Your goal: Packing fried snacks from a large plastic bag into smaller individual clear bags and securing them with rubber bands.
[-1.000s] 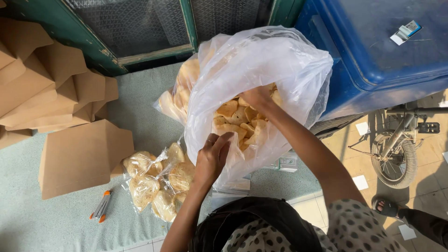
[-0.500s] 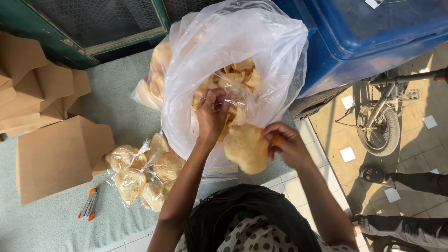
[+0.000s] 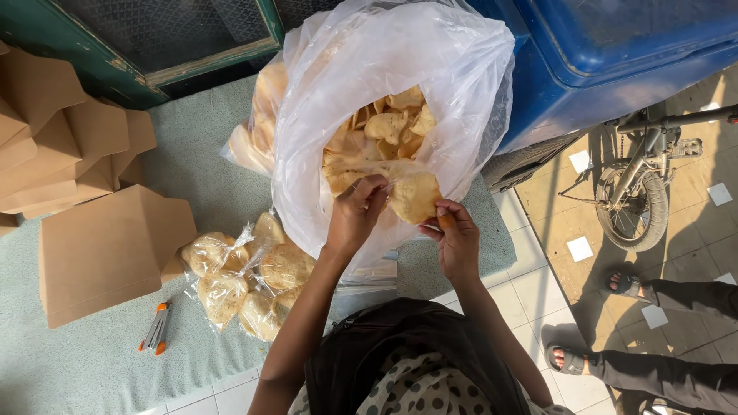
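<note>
Left hand [image 3: 358,211] pinches rim of large clear plastic bag [image 3: 461,84], fingers curled shut on film. Right hand [image 3: 455,234] grips round pale cracker [image 3: 415,196] by its edge, fingertips closed, at bag's mouth. Bag heaped with crackers, stands on green-grey counter [image 3: 84,361] beside blue container [image 3: 615,54]. Cluster of small sealed cracker packets [image 3: 246,280], count unclear, lies left of bag. Brown cardboard boxes [image 3: 108,250] stacked further left. One orange-tipped tool [image 3: 156,329] near counter edge.
</note>
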